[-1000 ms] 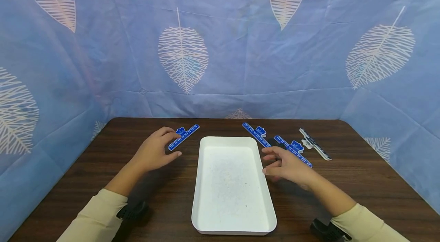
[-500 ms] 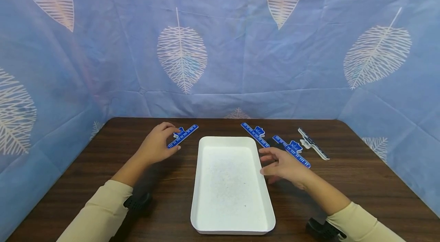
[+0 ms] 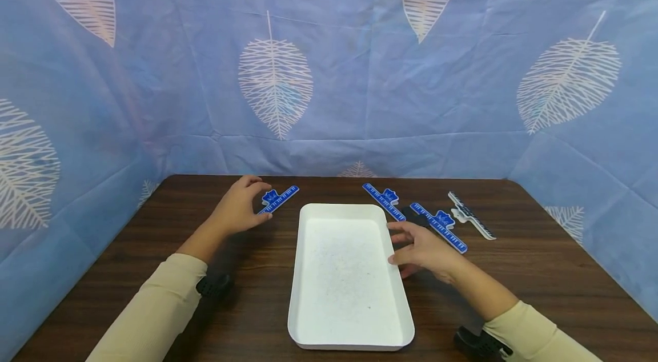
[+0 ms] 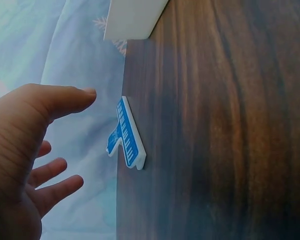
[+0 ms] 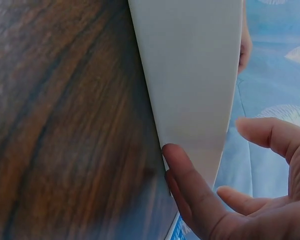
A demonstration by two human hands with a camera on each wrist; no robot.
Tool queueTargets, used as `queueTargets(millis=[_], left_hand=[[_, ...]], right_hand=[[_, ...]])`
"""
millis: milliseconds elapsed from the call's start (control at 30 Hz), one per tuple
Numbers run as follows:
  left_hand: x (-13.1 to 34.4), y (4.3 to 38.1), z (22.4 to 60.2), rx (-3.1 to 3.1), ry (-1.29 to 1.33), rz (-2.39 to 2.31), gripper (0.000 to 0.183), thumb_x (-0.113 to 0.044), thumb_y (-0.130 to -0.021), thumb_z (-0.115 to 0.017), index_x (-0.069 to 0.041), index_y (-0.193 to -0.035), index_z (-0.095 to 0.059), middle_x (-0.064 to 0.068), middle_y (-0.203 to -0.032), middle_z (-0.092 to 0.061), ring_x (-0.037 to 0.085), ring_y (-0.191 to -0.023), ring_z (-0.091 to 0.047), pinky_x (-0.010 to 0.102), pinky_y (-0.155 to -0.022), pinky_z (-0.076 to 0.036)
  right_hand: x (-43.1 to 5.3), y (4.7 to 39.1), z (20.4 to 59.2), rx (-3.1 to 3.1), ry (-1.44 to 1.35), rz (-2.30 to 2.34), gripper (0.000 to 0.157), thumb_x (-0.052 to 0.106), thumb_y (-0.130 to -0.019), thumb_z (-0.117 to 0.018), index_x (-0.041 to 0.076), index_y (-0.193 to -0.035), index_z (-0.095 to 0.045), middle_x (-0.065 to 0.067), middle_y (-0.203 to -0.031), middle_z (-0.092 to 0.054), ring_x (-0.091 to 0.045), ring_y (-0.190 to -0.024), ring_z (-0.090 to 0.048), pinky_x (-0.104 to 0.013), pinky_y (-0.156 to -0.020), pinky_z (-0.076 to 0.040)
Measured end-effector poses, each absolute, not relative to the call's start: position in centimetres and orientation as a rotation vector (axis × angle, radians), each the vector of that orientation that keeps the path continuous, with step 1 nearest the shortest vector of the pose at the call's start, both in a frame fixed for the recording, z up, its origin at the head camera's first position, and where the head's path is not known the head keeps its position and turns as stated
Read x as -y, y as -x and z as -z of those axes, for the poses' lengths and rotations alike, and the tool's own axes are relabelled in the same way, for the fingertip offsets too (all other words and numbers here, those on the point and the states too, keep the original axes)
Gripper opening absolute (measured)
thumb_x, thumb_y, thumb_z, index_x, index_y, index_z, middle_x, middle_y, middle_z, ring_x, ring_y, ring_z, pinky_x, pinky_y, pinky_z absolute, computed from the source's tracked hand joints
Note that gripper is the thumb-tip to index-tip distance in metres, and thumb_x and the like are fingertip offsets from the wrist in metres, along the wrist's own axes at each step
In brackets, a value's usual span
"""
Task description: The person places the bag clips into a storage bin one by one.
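My left hand [image 3: 239, 208] hovers beside a blue ruler clip [image 3: 280, 200] lying on the left of the table. Thumb and fingers are spread; in the left wrist view the clip [image 4: 128, 134] rests beyond the thumb tip, apart from the hand. A shallow white tray [image 3: 341, 276] sits in the middle. At its right side is my right hand [image 3: 426, 249], with loosely bent fingers. The right wrist view has fingertips [image 5: 175, 154] at the tray's outer wall [image 5: 189, 65], seemingly touching it, while the thumb stays apart.
Right of the tray lie two more blue ruler clips, one farther back [image 3: 382, 201] and one nearer [image 3: 438, 227], with a dark shape between them. A white clip with dark markings [image 3: 470, 216] lies farther right. Leaf-patterned blue cloth [image 3: 329, 65] encloses the brown table [image 3: 247, 305].
My left hand has shifted slightly away from me and its thumb has risen along the clip, which stays in place. The right hand has barely moved at the tray's side.
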State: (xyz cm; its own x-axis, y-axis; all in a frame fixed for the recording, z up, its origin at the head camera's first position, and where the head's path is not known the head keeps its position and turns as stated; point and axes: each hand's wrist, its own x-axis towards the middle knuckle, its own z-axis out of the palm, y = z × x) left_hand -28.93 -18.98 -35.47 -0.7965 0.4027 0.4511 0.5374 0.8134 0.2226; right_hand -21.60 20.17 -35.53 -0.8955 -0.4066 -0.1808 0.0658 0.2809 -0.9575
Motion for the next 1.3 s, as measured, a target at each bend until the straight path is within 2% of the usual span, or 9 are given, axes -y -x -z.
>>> queueTargets(millis=[233,467,933,1300], left_hand=[[19.0,29.7,36.1,2.730,0.641,0.528,0.068,-0.033,-0.064,-0.077,-0.007,-0.121,-0.052,0.020,-0.125,-0.042,0.035,-0.112,-0.042,0.052,-0.090,-0.038],[19.0,30.8,37.3,2.756,0.606,0.524,0.069,-0.033,-0.062,-0.078,-0.008,-0.121,-0.052,0.021,-0.124,-0.042,0.037,-0.108,-0.045,0.053,-0.087,-0.040],[18.7,32.0,37.5,2.905,0.533,0.505,0.071,-0.035,-0.064,-0.076,-0.009,-0.125,-0.048,0.016,-0.124,-0.044,0.029,-0.105,-0.047,0.048,-0.088,-0.041],[17.6,32.9,37.4,2.978,0.507,0.387,0.064,-0.032,-0.070,-0.073,-0.007,-0.124,-0.049,0.013,-0.112,-0.052,0.025,-0.094,-0.051,0.043,-0.088,-0.043]], right_hand=[[-20.0,21.7,35.6,-2.137,0.299,1.647,0.083,-0.001,-0.070,-0.067,0.003,-0.138,-0.019,-0.031,-0.125,-0.035,-0.035,-0.084,-0.059,-0.047,-0.059,-0.052],[-20.0,21.7,35.5,-2.150,0.258,1.644,0.086,-0.005,-0.068,-0.065,0.003,-0.138,-0.016,-0.032,-0.126,-0.033,-0.034,-0.079,-0.061,-0.046,-0.059,-0.052],[-20.4,21.8,35.9,-2.016,0.300,1.704,0.088,-0.009,-0.068,-0.063,0.004,-0.139,-0.013,-0.033,-0.123,-0.037,-0.039,-0.086,-0.059,-0.050,-0.063,-0.050],[-20.4,21.8,35.8,-1.989,0.307,1.722,0.089,-0.010,-0.068,-0.062,0.003,-0.139,-0.011,-0.033,-0.121,-0.038,-0.039,-0.090,-0.058,-0.051,-0.063,-0.050]])
